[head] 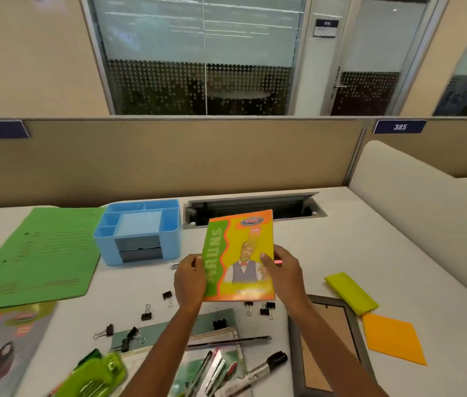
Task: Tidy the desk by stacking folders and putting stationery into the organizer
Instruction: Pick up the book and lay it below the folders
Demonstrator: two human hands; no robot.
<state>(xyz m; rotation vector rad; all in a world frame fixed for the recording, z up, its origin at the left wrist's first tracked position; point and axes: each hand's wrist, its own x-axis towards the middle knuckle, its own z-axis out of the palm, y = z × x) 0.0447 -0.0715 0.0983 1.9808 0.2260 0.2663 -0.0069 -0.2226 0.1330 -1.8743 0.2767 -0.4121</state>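
I hold a yellow, green and orange notebook (240,247) upright above the middle of the desk. My left hand (189,282) grips its left edge and my right hand (282,270) grips its right edge. A blue desk organizer (140,230) stands just left of the notebook, with its compartments showing nothing inside. A green folder (37,253) lies flat at the far left. Several black binder clips (146,312) are scattered below my hands. Pens and a black marker (266,365) lie near the front edge.
A pink-covered notebook (0,348) and a green stapler (97,373) sit at the front left. A grey picture frame (329,348), an orange sheet (392,339) and a yellow-green pad (349,290) lie on the right. A cable tray slot (255,207) runs behind the notebook.
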